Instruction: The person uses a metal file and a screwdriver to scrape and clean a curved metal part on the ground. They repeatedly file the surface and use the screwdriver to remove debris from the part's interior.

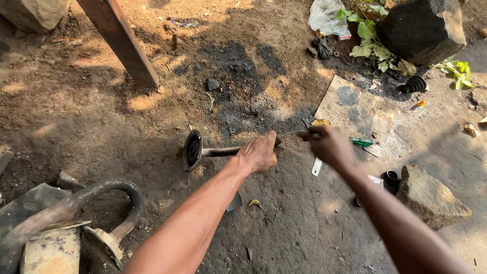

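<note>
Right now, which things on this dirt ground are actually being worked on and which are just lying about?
In hand:
- rusty metal shaft with a round flanged end, gripped by the left hand
- thin tool, blurred, in the right hand

Lying about:
- flat stained wooden board
- green-handled tool
- black ribbed rubber boot
- grey rock
- curved rusty pipe

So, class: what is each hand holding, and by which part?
The left hand grips a metal shaft at the end away from its round flange. The right hand is blurred; its hold cannot be told.
</note>
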